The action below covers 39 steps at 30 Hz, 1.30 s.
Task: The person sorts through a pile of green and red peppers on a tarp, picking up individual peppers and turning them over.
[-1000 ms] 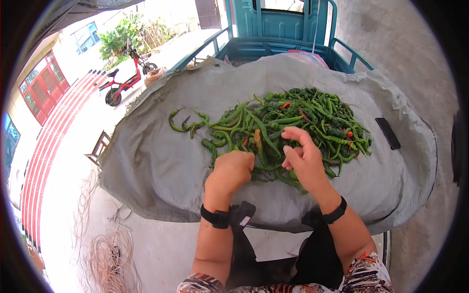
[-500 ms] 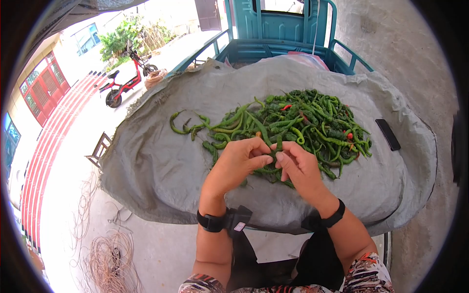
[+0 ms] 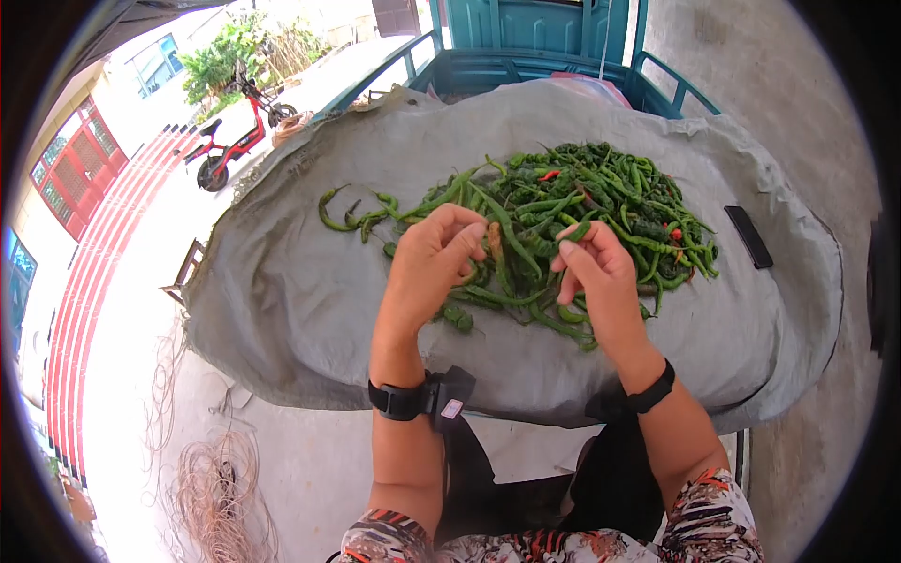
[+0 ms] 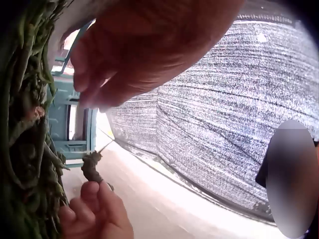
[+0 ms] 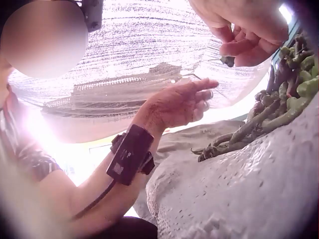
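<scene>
A heap of green chili peppers (image 3: pixel 610 197), a few of them red, lies on a grey cloth (image 3: pixel 310 319). My right hand (image 3: pixel 601 281), over the near side of the heap, pinches one dark green chili pepper (image 4: pixel 91 167) between thumb and fingers. In the left wrist view that pepper stands up from the fingertips, its thin stem upward. My left hand (image 3: pixel 422 267) is at the heap's left side, thumb and forefinger close together and the other fingers loosely bent. Nothing shows in it. A wrinkled yellow-brown pepper (image 3: pixel 495 246) lies between the hands.
Several peppers (image 3: pixel 361 216) lie apart at the left, and another small one (image 3: pixel 458 319) is near the front. A black phone (image 3: pixel 748 236) rests right of the heap. Behind the cloth stands a blue-green truck bed (image 3: pixel 535 70); a red scooter (image 3: pixel 235 141) is parked at far left.
Both hands came together around a pepper at the heap's near edge, then parted. The right hand now holds it, farther right; the left hand has moved left and away from the body.
</scene>
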### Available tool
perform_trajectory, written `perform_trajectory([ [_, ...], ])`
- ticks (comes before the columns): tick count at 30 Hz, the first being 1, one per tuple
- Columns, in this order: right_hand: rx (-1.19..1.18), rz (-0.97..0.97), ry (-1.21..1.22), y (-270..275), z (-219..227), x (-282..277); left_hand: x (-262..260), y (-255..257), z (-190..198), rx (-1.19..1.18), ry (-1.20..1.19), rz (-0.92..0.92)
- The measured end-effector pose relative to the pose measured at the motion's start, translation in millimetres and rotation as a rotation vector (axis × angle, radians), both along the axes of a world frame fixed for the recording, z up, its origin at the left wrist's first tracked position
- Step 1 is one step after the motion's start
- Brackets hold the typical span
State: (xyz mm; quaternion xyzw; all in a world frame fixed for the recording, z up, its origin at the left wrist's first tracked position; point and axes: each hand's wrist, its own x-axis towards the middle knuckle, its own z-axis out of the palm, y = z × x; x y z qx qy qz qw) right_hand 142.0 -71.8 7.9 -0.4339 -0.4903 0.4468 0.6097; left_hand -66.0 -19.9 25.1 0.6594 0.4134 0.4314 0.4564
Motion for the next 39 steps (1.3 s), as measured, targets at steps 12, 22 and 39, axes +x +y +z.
perform_trajectory([
  [12,-0.062,0.098,-0.052,6,-8,6,-15,-9,-24,0.232,0.859,0.175],
  [22,-0.075,0.160,-0.113,3,-7,3,-11,-4,-32,0.220,1.034,0.156],
  [39,-0.116,0.257,-0.255,3,-14,-2,2,2,-34,0.203,1.131,0.067],
])
